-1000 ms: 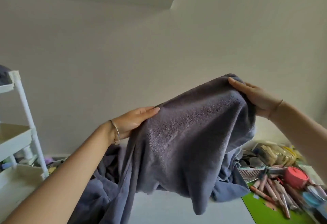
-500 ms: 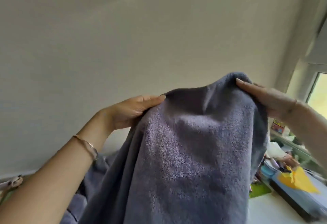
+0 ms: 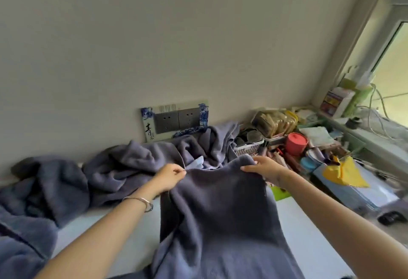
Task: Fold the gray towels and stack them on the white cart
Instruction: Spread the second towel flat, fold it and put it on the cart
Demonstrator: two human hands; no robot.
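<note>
White tabletop (image 3: 309, 239) is carrying one gray towel (image 3: 216, 223), draping from two holding points toward the viewer. Left hand (image 3: 169, 178) is pinching the far edge with thumb and fingertips; right hand (image 3: 266, 169) is gripping the far corner, fingers curled over it. Fabric is appearing plush and creased. Beyond and left of the grip, one crumpled towel heap (image 3: 66, 181) is lying; its towel count cannot be told. Farther behind, one wall panel (image 3: 174, 120) is showing two sockets.
</note>
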